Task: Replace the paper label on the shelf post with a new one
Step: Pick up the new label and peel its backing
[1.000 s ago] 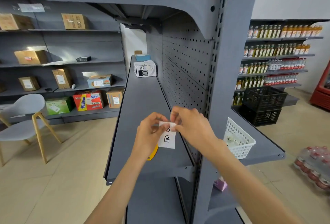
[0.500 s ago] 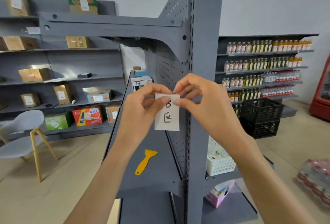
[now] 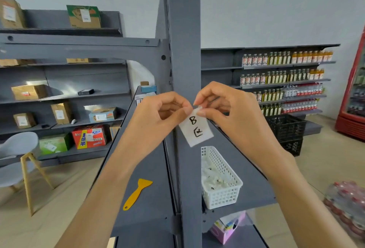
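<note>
A small white paper label with a handwritten "B" and a second character hangs tilted in front of the grey shelf post. My left hand pinches its top left corner. My right hand pinches its top right edge between thumb and forefinger. Both hands are level with the middle of the post, just in front of its face. I cannot tell whether the label touches the post. No other label shows on the post.
A yellow plastic scraper lies on the grey shelf left of the post. A white perforated basket with small items sits on the right shelf. A grey chair stands at left, bottled drinks on far shelves, black crates.
My head has swung right, so the post now faces me squarely. Both hands carried the label from above the left shelf across to the post's front, and the label is now tilted.
</note>
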{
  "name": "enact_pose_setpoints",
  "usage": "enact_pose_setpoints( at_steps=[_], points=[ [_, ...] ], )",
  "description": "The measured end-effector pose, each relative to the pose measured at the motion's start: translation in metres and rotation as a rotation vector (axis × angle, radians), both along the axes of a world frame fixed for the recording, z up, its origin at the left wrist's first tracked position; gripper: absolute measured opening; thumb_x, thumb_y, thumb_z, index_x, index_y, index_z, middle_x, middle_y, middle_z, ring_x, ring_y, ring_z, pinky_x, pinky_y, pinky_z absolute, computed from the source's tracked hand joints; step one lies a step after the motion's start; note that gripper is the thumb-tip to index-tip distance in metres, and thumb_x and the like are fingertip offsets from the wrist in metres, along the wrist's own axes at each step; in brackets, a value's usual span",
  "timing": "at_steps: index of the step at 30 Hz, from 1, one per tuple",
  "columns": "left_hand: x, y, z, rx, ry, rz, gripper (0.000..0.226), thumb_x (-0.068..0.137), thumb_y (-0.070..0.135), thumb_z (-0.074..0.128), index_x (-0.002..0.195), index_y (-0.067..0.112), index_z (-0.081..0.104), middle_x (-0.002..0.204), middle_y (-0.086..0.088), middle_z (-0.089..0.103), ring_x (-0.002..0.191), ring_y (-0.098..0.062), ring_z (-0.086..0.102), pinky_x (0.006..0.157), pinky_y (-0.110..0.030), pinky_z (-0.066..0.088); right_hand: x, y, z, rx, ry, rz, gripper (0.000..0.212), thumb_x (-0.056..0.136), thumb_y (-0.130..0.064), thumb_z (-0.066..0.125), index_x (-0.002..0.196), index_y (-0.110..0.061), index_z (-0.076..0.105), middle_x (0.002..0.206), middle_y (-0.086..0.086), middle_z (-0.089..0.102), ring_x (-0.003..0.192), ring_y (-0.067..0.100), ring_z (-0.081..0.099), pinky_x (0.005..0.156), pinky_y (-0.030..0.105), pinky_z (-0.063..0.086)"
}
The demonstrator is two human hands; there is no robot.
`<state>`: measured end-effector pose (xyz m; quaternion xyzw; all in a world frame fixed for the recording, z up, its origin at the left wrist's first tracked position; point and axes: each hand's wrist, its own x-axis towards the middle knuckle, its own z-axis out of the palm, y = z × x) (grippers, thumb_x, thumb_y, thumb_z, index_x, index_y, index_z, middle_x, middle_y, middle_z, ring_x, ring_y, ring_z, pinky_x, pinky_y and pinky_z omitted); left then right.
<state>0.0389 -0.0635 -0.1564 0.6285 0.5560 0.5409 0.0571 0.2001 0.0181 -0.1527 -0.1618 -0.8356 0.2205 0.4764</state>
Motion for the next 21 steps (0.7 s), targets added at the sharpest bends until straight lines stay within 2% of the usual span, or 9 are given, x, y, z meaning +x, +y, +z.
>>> enact_pose_setpoints(
  at_steps=[2, 5, 9, 13, 18, 21],
  points=[
    [0.004, 0.006, 0.008, -0.091, 0.057, -0.009, 0.012, 0.091, 0.013, 0.068, 0.082, 0.019, 0.073, 0.082, 0.003, 0.079, 0.076, -0.001, 0.074, 0.072, -0.012, 0.055, 0.007, 0.009, 0.004, 0.018, -0.023, 0.005, 0.019, 0.083, -0.004, 0.072, 0.091, -0.02, 0.067, 0.083, -0.004, 0.07, 0.08, 0.01, 0.07, 0.08, 0.032, 0.056],
    [0.007, 0.014, 0.015, -0.17, 0.134, -0.032, 0.009, 0.09, 0.011, 0.069, 0.085, 0.015, 0.075, 0.085, -0.001, 0.08, 0.08, -0.009, 0.076, 0.079, -0.016, 0.057, 0.015, 0.02, 0.008, 0.025, -0.072, 0.029, 0.021, 0.084, -0.004, 0.071, 0.093, -0.022, 0.066, 0.083, -0.005, 0.071, 0.083, 0.008, 0.069, 0.079, 0.024, 0.054],
    [0.012, 0.022, 0.018, -0.233, 0.145, -0.071, 0.01, 0.092, 0.009, 0.067, 0.088, 0.01, 0.075, 0.081, -0.005, 0.08, 0.076, -0.011, 0.075, 0.08, -0.015, 0.055, 0.021, 0.034, 0.008, 0.015, -0.106, 0.069, 0.021, 0.084, -0.003, 0.069, 0.094, -0.022, 0.066, 0.082, -0.005, 0.071, 0.083, 0.008, 0.068, 0.08, 0.022, 0.053],
    [0.017, 0.03, 0.016, -0.26, 0.148, -0.065, 0.011, 0.093, 0.009, 0.067, 0.088, 0.011, 0.077, 0.08, -0.006, 0.081, 0.08, -0.019, 0.078, 0.084, -0.02, 0.058, 0.025, 0.046, 0.006, 0.008, -0.126, 0.111, 0.024, 0.085, -0.001, 0.067, 0.098, -0.02, 0.064, 0.081, -0.003, 0.071, 0.081, 0.01, 0.068, 0.078, 0.022, 0.053],
    [0.023, 0.041, 0.01, -0.257, 0.139, -0.055, 0.012, 0.093, 0.009, 0.066, 0.091, 0.011, 0.077, 0.082, -0.005, 0.081, 0.08, -0.016, 0.078, 0.083, -0.017, 0.058, 0.03, 0.06, 0.003, 0.02, -0.136, 0.14, 0.025, 0.085, -0.001, 0.068, 0.101, -0.02, 0.062, 0.08, -0.002, 0.071, 0.08, 0.009, 0.068, 0.075, 0.016, 0.052],
    [0.026, 0.048, 0.006, -0.246, 0.13, -0.056, 0.012, 0.093, 0.011, 0.066, 0.089, 0.013, 0.077, 0.08, -0.003, 0.081, 0.078, -0.014, 0.077, 0.08, -0.017, 0.057, 0.033, 0.068, 0.001, 0.019, -0.139, 0.15, 0.025, 0.085, -0.001, 0.068, 0.101, -0.02, 0.062, 0.08, -0.002, 0.071, 0.08, 0.01, 0.068, 0.076, 0.017, 0.053]
  ],
)
